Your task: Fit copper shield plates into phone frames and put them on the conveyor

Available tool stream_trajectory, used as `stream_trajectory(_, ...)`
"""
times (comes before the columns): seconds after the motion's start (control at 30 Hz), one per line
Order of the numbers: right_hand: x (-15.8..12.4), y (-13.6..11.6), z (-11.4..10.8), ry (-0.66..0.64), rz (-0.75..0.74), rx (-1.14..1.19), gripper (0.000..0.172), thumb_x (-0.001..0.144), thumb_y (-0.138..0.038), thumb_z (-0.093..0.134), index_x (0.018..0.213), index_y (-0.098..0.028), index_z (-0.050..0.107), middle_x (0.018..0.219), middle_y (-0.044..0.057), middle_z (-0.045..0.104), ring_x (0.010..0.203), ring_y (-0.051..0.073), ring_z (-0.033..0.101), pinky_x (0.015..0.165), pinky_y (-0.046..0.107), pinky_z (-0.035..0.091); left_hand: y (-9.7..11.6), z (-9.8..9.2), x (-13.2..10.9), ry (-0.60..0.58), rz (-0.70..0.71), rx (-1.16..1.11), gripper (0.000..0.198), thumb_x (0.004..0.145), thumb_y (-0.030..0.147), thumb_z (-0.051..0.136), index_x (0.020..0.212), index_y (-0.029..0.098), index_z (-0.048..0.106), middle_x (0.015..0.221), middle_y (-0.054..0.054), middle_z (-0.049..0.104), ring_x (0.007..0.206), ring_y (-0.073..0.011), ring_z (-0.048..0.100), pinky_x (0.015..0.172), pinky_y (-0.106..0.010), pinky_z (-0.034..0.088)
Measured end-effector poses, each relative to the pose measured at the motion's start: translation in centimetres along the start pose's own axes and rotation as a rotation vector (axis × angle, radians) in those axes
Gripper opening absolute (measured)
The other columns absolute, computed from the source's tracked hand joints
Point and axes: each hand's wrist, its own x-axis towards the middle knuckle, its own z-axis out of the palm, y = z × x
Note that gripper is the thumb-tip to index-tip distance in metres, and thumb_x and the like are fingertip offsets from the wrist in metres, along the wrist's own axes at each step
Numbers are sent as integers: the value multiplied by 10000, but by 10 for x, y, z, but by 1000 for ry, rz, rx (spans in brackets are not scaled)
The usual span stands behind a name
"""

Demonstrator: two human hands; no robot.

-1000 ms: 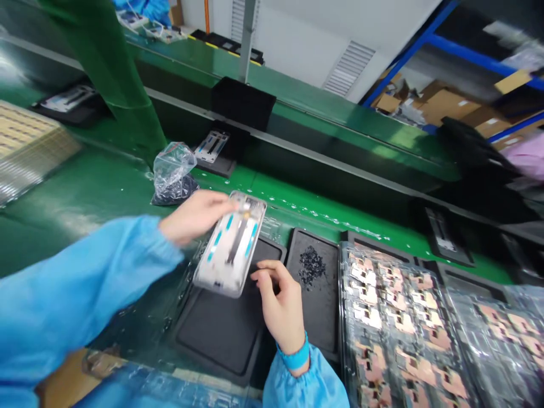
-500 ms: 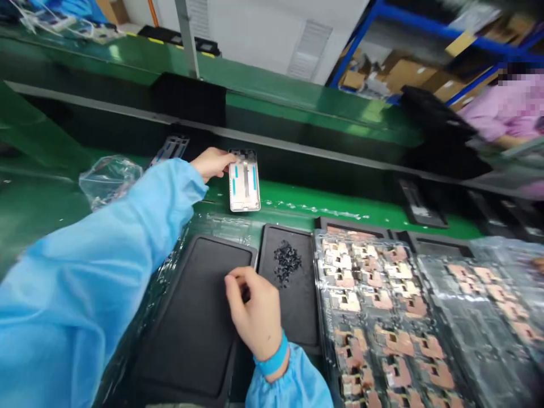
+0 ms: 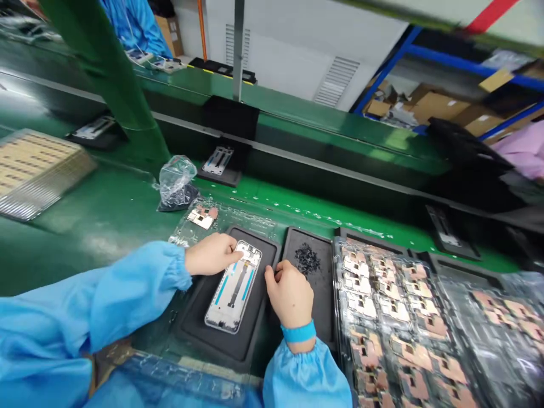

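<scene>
Left hand (image 3: pixel 210 254) I've got pressing its fingertips on the top edge of the phone frame (image 3: pixel 233 286) in the black tray (image 3: pixel 193 323); right hand (image 3: pixel 291 294) curled beside it, grip unclear.

The green surface (image 3: pixel 97 209) ran across the view, carrying a black rubber mat (image 3: pixel 191 323), a narrower black tray (image 3: pixel 323 306) holding dark scraps, and clear plastic trays (image 3: pixel 395 317) of copper-coloured parts to its right. A crumpled plastic bag (image 3: pixel 176 181) and a stack of gold-toned sheets (image 3: pixel 38 170) lay further left.
</scene>
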Motion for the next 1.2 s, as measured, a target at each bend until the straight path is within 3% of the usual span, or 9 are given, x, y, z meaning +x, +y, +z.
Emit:
stream_trajectory(0.17, -2, -17, -11, 14, 33, -96, 145, 997, -253, 618, 904, -155, 671, 806, 140, 738, 729, 281, 724, 576, 287, 369, 11, -12, -4, -14, 16, 303, 274, 990, 396, 637, 1060, 132, 664, 1038, -65, 682, 924, -191, 671, 849, -394, 576)
stream_trajectory(0.33, 11, -18, -29, 18, -7, -102, 171, 994, -232, 612, 849, -177, 684, 815, 106, 747, 817, 271, 729, 637, 290, 398, 16, -43, 2, 63, 98, 446, 377, 997, 500, 596, 1060, 136, 673, 1020, -70, 694, 934, -202, 678, 888, -425, 565)
stream_trajectory(0.53, 59, -1, -84, 73, 22, -88, 302, 994, -219, 569, 706, -208, 660, 768, 78, 730, 847, 268, 714, 677, 300, 418, -25, -108, 73, 369, 59, 557, 381, 1024, 450, 555, 1259, 154, 604, 1184, -100, 652, 1052, -237, 648, 933, -455, 539)
stream_trajectory(0.6, 85, 5, -104, 113, 53, -92, 313, 1008, -227, 554, 717, -205, 667, 802, 90, 732, 901, 275, 708, 713, 306, 445, -44, -115, 100, 400, 39, 622, 369, 1014, 415, 581, 1273, 153, 595, 1231, -109, 631, 1060, -240, 642, 923, -453, 548)
stream_trajectory(0.73, 152, 10, -126, 152, 142, -95, 244, 1039, -289, 590, 862, -158, 694, 936, 79, 724, 961, 240, 689, 871, 372, 522, -68, -108, 135, 354, 96, 774, 316, 995, 371, 627, 1214, 144, 624, 1218, -99, 637, 1027, -223, 650, 892, -426, 566)
stream_trajectory(0.9, 254, 16, -117, 136, 268, -66, 272, 1017, -363, 672, 1174, -141, 663, 1223, 102, 662, 1095, 264, 657, 958, 474, 548, -76, -105, 151, 271, 245, 958, 148, 1007, 218, 577, 1082, 117, 656, 1114, -88, 675, 949, -208, 665, 854, -394, 549)
stream_trajectory(1.0, 305, 27, -99, 109, 312, -33, 300, 1020, -363, 668, 1232, -152, 645, 1263, 107, 643, 1107, 270, 653, 955, 481, 557, -78, -108, 155, 235, 322, 1035, 246, 964, 13, 422, 1020, 75, 653, 1011, -134, 688, 797, -232, 677, 711, -366, 504)
stream_trajectory(1.07, 327, 36, -84, 99, 331, -8, 300, 1025, -367, 660, 1241, -159, 643, 1273, 105, 641, 1110, 269, 653, 961, 485, 555, -80, -109, 154, 219, 378, 1068, 303, 931, -33, 356, 975, 66, 640, 949, -147, 674, 708, -231, 655, 636, -343, 446)
stream_trajectory(1.2, 345, 53, -63, 114, 339, 31, 288, 1024, -363, 661, 1226, -158, 651, 1278, 103, 642, 1140, 275, 642, 986, 499, 538, -77, -109, 141, 233, 479, 1108, 314, 1031, 97, 282, 937, 96, 582, 883, -87, 603, 593, -159, 522, 563, -289, 359)
